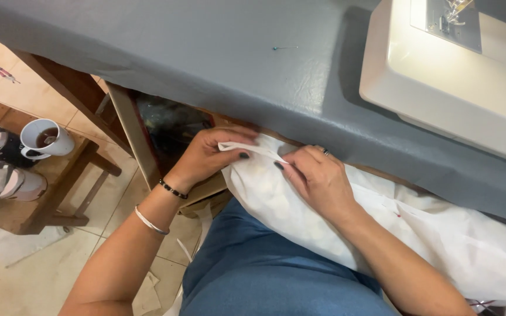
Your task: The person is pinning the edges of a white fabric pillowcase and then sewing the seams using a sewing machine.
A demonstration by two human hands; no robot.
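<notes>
A white cloth [417,234] lies across my lap, below the front edge of the grey-covered table [206,64]. My left hand [209,155] pinches the cloth's folded corner at its upper left, fingers closed on the edge. My right hand [317,178] presses on the same folded edge just to the right, thumb and forefinger gripping the fold. Both hands sit close together, almost touching, under the table's front edge. My left wrist wears a dark bead bracelet and a silver bangle; a ring shows on my right hand.
A cream sewing machine [458,76] stands on the table at the upper right. A pin with a blue-green head [277,48] lies on the grey cover. At left, a low wooden stool [60,175] carries a white mug [45,139] and shoes [7,181].
</notes>
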